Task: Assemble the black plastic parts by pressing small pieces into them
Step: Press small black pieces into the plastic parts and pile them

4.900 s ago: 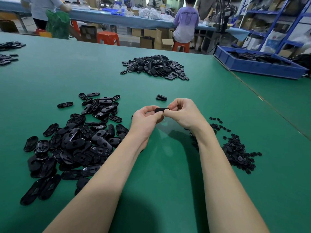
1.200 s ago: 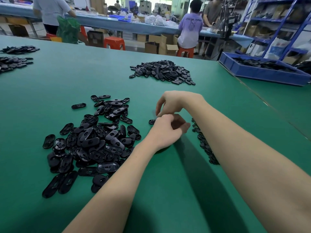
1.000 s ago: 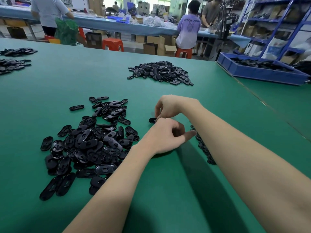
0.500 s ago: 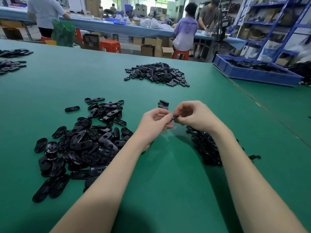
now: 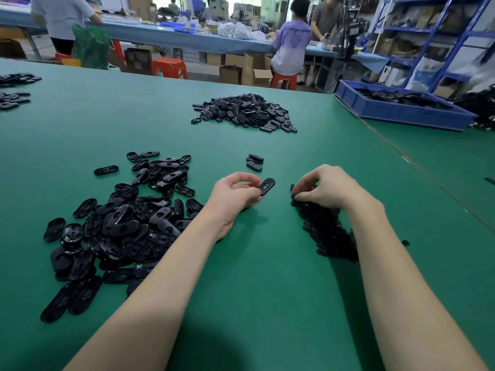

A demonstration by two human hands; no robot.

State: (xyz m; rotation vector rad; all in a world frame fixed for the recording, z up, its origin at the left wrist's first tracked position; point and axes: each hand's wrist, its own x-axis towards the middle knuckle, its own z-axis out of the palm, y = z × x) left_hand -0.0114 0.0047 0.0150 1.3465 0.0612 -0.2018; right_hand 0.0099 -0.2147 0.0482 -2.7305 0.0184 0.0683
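— Green worktop [image 5: 267, 290], then: where's the part?
— Left grip [image 5: 235, 194] pinches one oval part [image 5: 266, 186] just above it, beside the big pile [image 5: 120, 226].
— Right grip [image 5: 325, 187]?
— Fingers curled on the small pieces [image 5: 324, 231]; whether it holds one, I cannot tell.
— Beyond?
— Two parts [image 5: 254, 162], another heap [image 5: 243, 111], a blue bin [image 5: 401, 113].

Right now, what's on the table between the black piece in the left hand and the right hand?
Nothing: the head view shows only bare green table between the oval piece pinched by the left hand and the right hand at the small-pieces pile.
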